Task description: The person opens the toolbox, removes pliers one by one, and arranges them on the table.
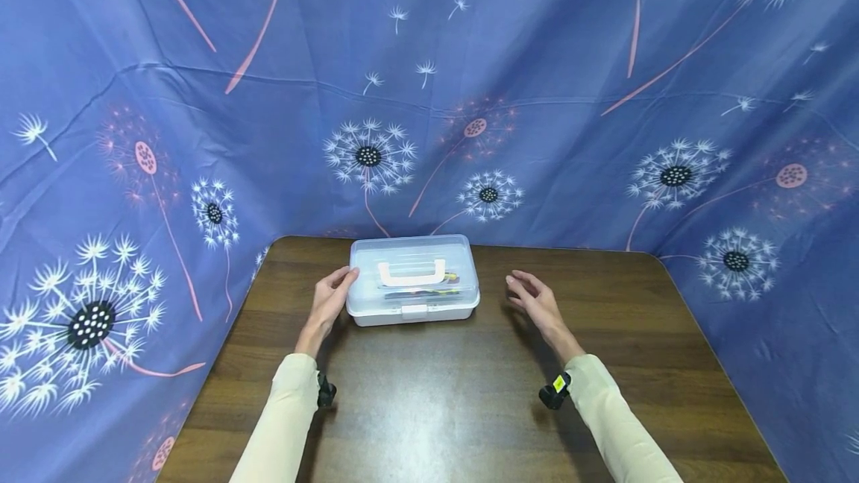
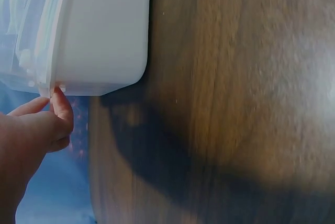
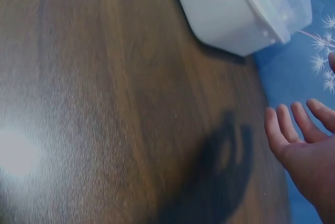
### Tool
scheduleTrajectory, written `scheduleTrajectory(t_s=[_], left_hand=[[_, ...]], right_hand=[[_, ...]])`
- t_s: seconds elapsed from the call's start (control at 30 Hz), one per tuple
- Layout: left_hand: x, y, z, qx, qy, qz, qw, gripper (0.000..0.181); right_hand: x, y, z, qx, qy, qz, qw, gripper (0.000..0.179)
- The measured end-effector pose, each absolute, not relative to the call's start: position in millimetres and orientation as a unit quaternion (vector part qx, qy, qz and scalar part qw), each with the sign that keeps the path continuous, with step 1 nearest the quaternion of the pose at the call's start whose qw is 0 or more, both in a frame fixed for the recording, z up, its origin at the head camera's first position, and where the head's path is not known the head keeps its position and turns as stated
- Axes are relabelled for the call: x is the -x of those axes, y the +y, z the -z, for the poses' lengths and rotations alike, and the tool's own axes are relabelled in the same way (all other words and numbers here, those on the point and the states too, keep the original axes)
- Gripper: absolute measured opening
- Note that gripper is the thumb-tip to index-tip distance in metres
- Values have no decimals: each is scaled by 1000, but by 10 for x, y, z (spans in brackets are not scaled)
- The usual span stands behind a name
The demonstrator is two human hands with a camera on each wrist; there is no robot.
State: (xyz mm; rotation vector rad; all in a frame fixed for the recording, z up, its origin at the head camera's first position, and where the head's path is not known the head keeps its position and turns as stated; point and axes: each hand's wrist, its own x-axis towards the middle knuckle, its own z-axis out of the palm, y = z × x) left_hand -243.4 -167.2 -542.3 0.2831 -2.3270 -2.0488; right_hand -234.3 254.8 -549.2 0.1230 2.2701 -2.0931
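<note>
Around your workspace hangs a blue cloth (image 1: 550,170) printed with white and pink dandelions, and in front of it stands your brown wood-grain table (image 1: 416,379), with a bright patch of glare near the middle. Your pale sleeves (image 1: 275,423) reach in over the tabletop from the near side, one to the left and one to the right. The white box (image 1: 382,319) sits on the table close to the far edge, left of centre, with its clear lid (image 1: 412,248) down. Your left hand (image 1: 330,294) is at the box's left end, thumb and forefinger pinching the protruding rim there. Your right hand (image 1: 539,304) hovers to the right of the box, apart from it, the fingers gently bent and slightly spread, holding nothing. A white carry handle (image 1: 411,281) lies across the lid, and through the clear plastic you can see coloured contents (image 1: 448,291), some yellow, too blurred to identify. Each of your wrists carries a small black device (image 1: 326,390). A pale latch (image 1: 414,311) marks the middle of the box's front side.
</note>
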Motion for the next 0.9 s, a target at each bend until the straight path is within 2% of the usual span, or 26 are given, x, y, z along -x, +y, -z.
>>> scheduleTrajectory(t_s=[0.63,0.9], left_hand=[[2482,-1256,5454,-71,-723,687,-8,62],[2474,-1152,5458,-73,-712,699,-16,63]], right_hand=[[2388,2403,5453,-20,729,679,81,67],[2388,2438,5418,-47,721,685,89,67]])
